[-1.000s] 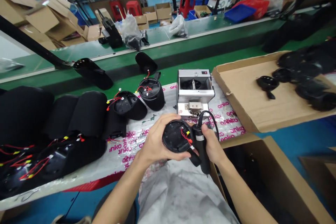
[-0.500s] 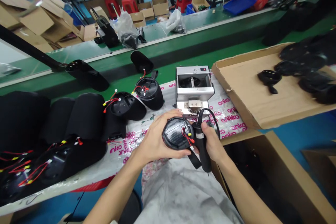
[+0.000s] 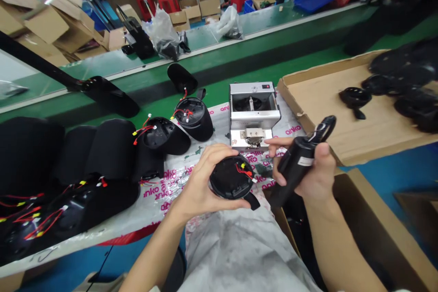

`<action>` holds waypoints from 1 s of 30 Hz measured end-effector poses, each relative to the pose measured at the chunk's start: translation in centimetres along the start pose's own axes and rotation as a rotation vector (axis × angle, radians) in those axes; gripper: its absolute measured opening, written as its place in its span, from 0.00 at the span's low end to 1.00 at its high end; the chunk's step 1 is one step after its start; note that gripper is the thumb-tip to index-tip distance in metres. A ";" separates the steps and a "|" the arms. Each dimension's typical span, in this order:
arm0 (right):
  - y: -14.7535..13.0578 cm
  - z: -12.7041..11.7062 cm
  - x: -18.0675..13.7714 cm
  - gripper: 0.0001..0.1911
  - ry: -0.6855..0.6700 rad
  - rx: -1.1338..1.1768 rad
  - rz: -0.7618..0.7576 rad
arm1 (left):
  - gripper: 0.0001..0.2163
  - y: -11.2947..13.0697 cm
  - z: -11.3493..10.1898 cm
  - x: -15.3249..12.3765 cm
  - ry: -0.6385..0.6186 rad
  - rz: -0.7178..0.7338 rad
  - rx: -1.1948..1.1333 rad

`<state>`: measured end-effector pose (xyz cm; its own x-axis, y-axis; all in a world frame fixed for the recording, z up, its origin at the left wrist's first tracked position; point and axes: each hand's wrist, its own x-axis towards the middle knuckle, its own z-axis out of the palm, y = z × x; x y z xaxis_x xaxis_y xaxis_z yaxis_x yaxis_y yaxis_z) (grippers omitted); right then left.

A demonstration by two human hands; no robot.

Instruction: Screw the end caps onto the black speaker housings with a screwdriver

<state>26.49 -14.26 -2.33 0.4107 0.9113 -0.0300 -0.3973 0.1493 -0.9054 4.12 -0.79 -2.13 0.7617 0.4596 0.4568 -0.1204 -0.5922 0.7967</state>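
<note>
Speaker cap (image 3: 231, 182) rim pinched by left hand (image 3: 200, 189); right hand (image 3: 316, 175) wraps screwdriver (image 3: 294, 164), apart.

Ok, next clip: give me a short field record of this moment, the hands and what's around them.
Left hand: holds a round black housing, open side up, red wires inside
Right hand: grips a black electric screwdriver, forefinger stretched toward the silver screw feeder
Bench, left: row of black speaker bodies with red wires
Bench, right: cardboard tray with black parts
Behind: green conveyor belt
</note>
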 end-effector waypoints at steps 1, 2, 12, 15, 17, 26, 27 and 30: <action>-0.6 0.1 0.1 0.37 -0.020 -0.003 -0.015 | 0.44 0.1 0.0 0.0 -0.005 -0.015 -0.003; -0.9 0.3 0.0 0.35 -0.046 -0.015 -0.018 | 0.44 0.2 -0.1 -0.1 -0.007 -0.027 -0.006; 0.1 3.5 -0.1 0.17 -0.076 -0.270 0.065 | 0.48 0.9 -0.8 -0.6 -0.055 -0.175 -0.170; 0.0 3.8 0.2 0.18 -0.059 -0.301 0.085 | 0.40 0.9 -0.8 -0.9 -0.008 -0.268 -0.245; 0.0 3.9 0.2 0.19 -0.051 -0.311 0.090 | 0.35 0.8 -0.6 -1.0 0.028 -0.318 -0.254; 0.2 3.9 0.2 0.16 -0.061 -0.334 0.069 | 0.22 1.0 -0.3 -0.8 0.097 -0.263 -0.149; 0.1 3.9 0.2 0.16 -0.064 -0.332 0.064 | 0.21 1.1 -0.3 -0.8 0.101 -0.261 -0.147; 0.1 3.9 0.2 0.15 -0.077 -0.326 0.047 | 0.18 1.4 -0.5 -0.6 0.108 -0.245 -0.106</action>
<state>23.28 -12.59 -0.80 0.3300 0.9424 -0.0542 -0.1261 -0.0129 -0.9919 3.19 -1.52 -1.07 0.7048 0.6515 0.2808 -0.0115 -0.3853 0.9227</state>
